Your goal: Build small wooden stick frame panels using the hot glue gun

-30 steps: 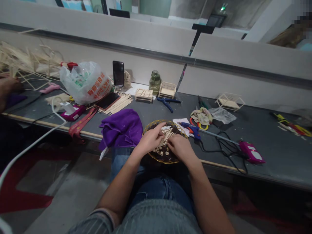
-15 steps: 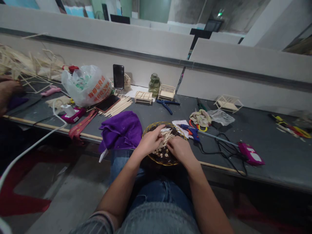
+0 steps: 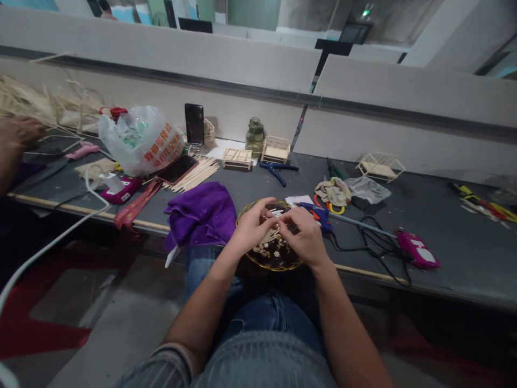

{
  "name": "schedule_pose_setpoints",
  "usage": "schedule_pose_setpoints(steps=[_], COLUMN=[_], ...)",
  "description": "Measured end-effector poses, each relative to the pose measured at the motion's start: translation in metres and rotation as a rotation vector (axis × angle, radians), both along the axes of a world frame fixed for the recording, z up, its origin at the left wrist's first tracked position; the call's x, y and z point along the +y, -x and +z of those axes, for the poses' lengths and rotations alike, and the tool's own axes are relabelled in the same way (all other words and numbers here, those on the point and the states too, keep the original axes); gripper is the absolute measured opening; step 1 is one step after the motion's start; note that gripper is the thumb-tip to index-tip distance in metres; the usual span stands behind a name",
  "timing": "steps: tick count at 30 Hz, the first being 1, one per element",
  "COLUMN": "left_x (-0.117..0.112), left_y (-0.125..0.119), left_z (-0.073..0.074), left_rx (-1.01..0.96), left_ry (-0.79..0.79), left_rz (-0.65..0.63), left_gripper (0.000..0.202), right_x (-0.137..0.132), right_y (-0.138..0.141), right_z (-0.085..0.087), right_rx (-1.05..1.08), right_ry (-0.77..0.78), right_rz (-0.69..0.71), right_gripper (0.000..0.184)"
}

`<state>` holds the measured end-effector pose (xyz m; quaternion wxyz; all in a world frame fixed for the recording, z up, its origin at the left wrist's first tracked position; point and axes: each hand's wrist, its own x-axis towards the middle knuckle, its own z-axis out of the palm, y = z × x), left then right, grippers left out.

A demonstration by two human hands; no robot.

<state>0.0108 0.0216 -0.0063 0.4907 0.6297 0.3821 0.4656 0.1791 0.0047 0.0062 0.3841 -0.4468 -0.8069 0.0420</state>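
Note:
A round gold-rimmed tray holding short wooden sticks sits at the near edge of the grey workbench. My left hand is over the tray's left side, fingers curled around a small bundle of sticks. From the right, my right hand meets it and pinches at the same sticks with its fingertips. The two hands touch above the tray. Just right of my right hand lies a blue glue gun.
A purple cloth lies left of the tray. Farther back are long sticks, a plastic bag, an upright phone, a green jar, small stick-built frames, blue pliers and a pink plug. Another person's hand works at far left.
My right hand has lifted from the tray's lower right and moved up and left to meet my left hand. The sticks are now gathered between both hands.

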Motion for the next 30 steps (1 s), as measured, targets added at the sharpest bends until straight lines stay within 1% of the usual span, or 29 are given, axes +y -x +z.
schedule_pose_setpoints(steps=[3, 6, 8, 10, 11, 12, 13, 15, 17, 18, 20, 22, 25, 30], left_x=[-0.002, -0.003, -0.003, -0.002, -0.001, -0.001, -0.001, 0.0, 0.0, 0.0, 0.001, 0.003, 0.004, 0.005], left_y=[-0.004, -0.002, 0.0, 0.002, 0.002, 0.002, 0.001, -0.001, -0.002, -0.002, 0.0, 0.004, 0.011, 0.016], left_z=[0.005, 0.008, 0.008, 0.008, 0.008, 0.007, 0.007, 0.005, 0.004, 0.004, 0.003, 0.003, 0.004, 0.004], left_rx=[-0.283, -0.408, -0.444, -0.465, -0.467, -0.466, -0.466, -0.476, -0.502, -0.518, -0.559, -0.61, -0.671, -0.683], left_ry=[0.17, 0.269, 0.293, 0.298, 0.297, 0.295, 0.291, 0.281, 0.276, 0.277, 0.279, 0.288, 0.302, 0.292], left_rz=[-0.075, -0.096, -0.087, -0.079, -0.072, -0.059, -0.04, 0.006, 0.038, 0.053, 0.094, 0.145, 0.202, 0.214], left_gripper=[0.051, 0.057, 0.061, 0.061, 0.061, 0.06, 0.059, 0.057, 0.053, 0.051, 0.046, 0.041, 0.037, 0.035], right_x=[-0.003, -0.006, -0.008, -0.009, -0.009, -0.008, -0.007, -0.003, 0.001, 0.003, 0.006, 0.01, 0.017, 0.028], right_y=[0.004, 0.006, 0.005, 0.0, -0.005, -0.011, -0.018, -0.035, -0.053, -0.061, -0.074, -0.082, -0.085, -0.087], right_z=[0.005, 0.006, 0.007, 0.008, 0.008, 0.007, 0.006, 0.003, -0.002, -0.004, -0.01, -0.015, -0.024, -0.036], right_rx=[0.049, 0.043, 0.037, 0.05, 0.067, 0.087, 0.097, 0.051, -0.098, -0.18, -0.311, -0.362, -0.35, -0.299], right_ry=[-0.077, -0.084, -0.009, 0.107, 0.152, 0.182, 0.197, 0.229, 0.303, 0.342, 0.439, 0.56, 0.679, 0.672], right_rz=[0.025, 0.022, 0.031, 0.041, 0.021, -0.027, -0.107, -0.351, -0.608, -0.709, -0.84, -0.9, -0.916, -0.897], right_gripper=[0.013, 0.015, 0.018, 0.023, 0.025, 0.027, 0.028, 0.03, 0.032, 0.034, 0.041, 0.048, 0.053, 0.045])
